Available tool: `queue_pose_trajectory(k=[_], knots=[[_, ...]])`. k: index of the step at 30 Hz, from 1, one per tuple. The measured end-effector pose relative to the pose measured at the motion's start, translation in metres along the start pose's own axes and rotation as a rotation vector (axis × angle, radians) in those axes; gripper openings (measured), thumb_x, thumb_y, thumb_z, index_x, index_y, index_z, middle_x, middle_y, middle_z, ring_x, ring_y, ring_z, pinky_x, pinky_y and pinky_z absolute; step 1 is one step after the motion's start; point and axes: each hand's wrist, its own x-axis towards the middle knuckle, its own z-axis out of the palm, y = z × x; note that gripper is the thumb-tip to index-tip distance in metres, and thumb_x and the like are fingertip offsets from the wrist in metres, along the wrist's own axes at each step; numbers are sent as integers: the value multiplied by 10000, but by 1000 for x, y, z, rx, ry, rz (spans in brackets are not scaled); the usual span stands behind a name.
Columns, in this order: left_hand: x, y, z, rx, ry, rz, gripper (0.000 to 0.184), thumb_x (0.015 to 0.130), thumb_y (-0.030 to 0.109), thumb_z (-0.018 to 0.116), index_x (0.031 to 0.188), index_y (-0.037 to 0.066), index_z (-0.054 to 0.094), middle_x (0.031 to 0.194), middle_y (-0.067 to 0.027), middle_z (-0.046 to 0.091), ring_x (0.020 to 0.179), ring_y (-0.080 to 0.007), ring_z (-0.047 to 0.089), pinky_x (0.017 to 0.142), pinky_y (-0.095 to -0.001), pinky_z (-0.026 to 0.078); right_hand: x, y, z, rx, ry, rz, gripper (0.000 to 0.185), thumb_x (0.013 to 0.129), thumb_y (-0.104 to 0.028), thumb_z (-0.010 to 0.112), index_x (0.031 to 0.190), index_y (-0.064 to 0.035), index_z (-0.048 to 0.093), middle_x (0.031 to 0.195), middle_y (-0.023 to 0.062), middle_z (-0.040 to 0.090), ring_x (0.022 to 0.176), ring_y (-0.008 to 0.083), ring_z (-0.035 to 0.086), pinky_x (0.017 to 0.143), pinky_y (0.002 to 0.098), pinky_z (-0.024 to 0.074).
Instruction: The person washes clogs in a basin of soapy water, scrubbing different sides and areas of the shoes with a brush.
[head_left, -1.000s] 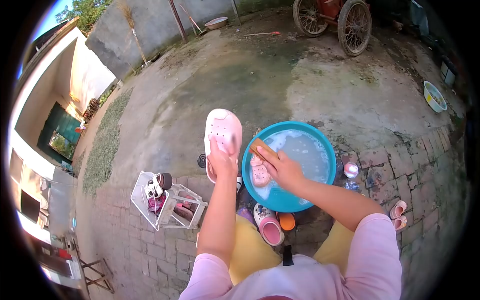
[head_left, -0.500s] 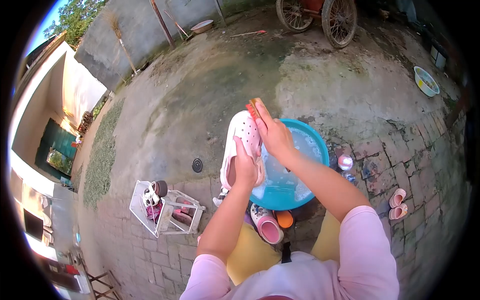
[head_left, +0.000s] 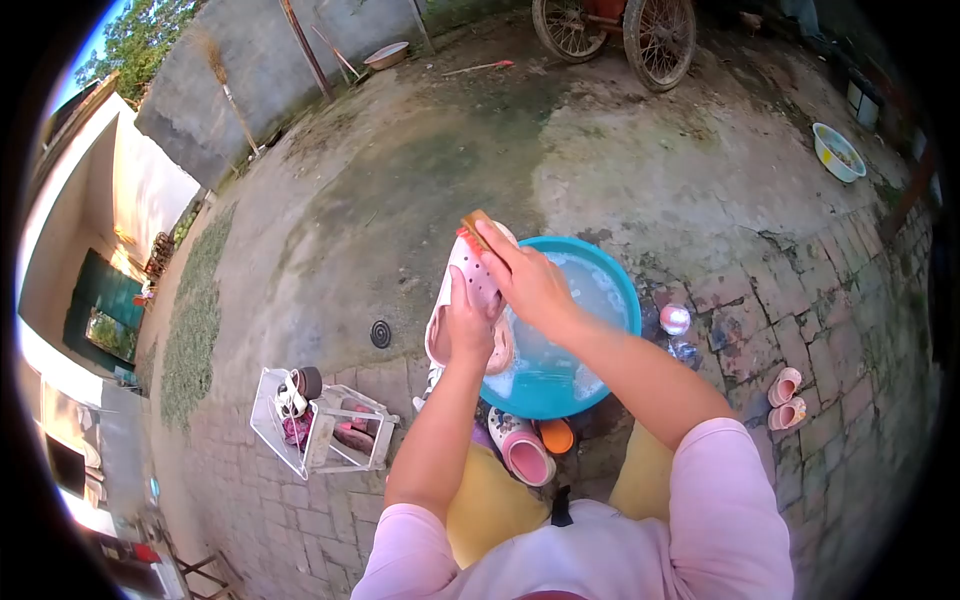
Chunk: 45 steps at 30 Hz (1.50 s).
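Observation:
A pale pink clog (head_left: 481, 290) with round holes is held toe-up by my left hand (head_left: 470, 318), its fingers wrapped round the middle of the shoe. My right hand (head_left: 530, 285) grips a wooden scrubbing brush (head_left: 478, 222), whose red bristles press on the toe of the clog. Just to the right and below stands a turquoise basin (head_left: 633, 300) of sudsy water (head_left: 575, 300). Between my knees and the basin lie a white-and-pink clog (head_left: 528, 460) and an orange object (head_left: 556, 435), partly hidden by the basin.
At left a white rack (head_left: 320, 440) holds several shoes. A pair of small pink clogs (head_left: 786, 400) stands on the bricks at right, with a pinkish ball-like object (head_left: 675, 319) nearer the basin. A floor drain (head_left: 381, 333), a white bowl (head_left: 838, 153) and a wheeled cart (head_left: 660, 40) lie farther out.
The brush has moved left across the toe of the clog, from its right edge onto its top. The whole view has shifted slightly.

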Motion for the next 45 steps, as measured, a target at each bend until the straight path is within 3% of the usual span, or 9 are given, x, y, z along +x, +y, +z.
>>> queue_pose_trajectory(k=[5, 7, 10, 17, 25, 31, 33, 37, 45], knots=[[3, 13, -1, -3, 92, 67, 460, 943, 439, 373, 1138, 43, 505, 902, -82, 601, 497, -128, 463, 413, -221, 315, 30, 71, -12, 139, 233, 54, 498, 903, -352, 495, 1375, -239, 380, 876, 149, 636, 705, 279, 616, 629, 365, 479], [5, 15, -9, 2, 67, 31, 475, 930, 443, 395, 1134, 27, 502, 856, -100, 606, 451, -142, 451, 373, -230, 303, 19, 42, -42, 708, -5, 335, 661, 848, -327, 591, 1414, -136, 305, 920, 67, 603, 659, 130, 551, 474, 263, 425], [1, 20, -8, -31, 14, -40, 490, 933, 447, 381, 1137, 17, 495, 824, -116, 611, 443, -152, 468, 343, -235, 307, 14, 27, -51, 844, -232, 203, 852, 771, -337, 683, 1447, -138, 206, 972, 25, 553, 668, 50, 468, 435, 176, 359], [-3, 42, -1, 199, 133, -203, 436, 891, 400, 517, 1068, 3, 554, 854, -120, 623, 574, -182, 600, 385, -272, 464, 12, 22, -42, 636, -247, -4, 1074, 662, -343, 765, 1460, -125, 80, 1095, 57, 520, 777, 103, 526, 469, 229, 422], [12, 16, -28, 555, 242, -187, 436, 873, 424, 558, 1025, 15, 576, 829, -92, 620, 651, -184, 618, 499, -290, 524, 11, 32, -22, 777, -200, 469, 984, 649, -174, 720, 1448, -178, 146, 1028, 42, 538, 762, 123, 550, 474, 248, 432], [7, 19, -25, 919, 415, 327, 632, 782, 360, 677, 1234, -14, 443, 1246, -206, 452, 1112, -278, 472, 947, -427, 369, 19, 47, -23, 800, 11, 543, 985, 646, -168, 718, 1447, -134, 146, 1080, 78, 538, 815, 148, 570, 575, 272, 482], [-8, 32, 1, 1454, 31, 715, 844, 678, 359, 750, 1344, 55, 331, 1338, -181, 358, 1236, -322, 369, 1001, -464, 320, 19, 53, -10, 709, 93, 419, 987, 649, -171, 714, 1445, -99, 135, 1142, 105, 524, 899, 176, 567, 682, 286, 481], [-17, 19, 20, 1730, -114, 589, 975, 615, 318, 766, 1394, 65, 237, 1363, -146, 356, 1285, -347, 306, 1049, -541, 203, 10, 38, -3, 601, 53, 252, 1003, 652, -189, 709, 1434, -17, 106, 1294, 168, 457, 1108, 237, 517, 924, 295, 411], [-12, -8, 23, 1493, 59, 460, 930, 593, 170, 722, 1387, 50, 252, 1279, -170, 455, 1229, -306, 411, 1031, -515, 261, 5, 31, 4, 467, 113, 197, 1033, 643, -253, 732, 1440, -45, 108, 1250, 191, 501, 1091, 261, 542, 911, 309, 423]])
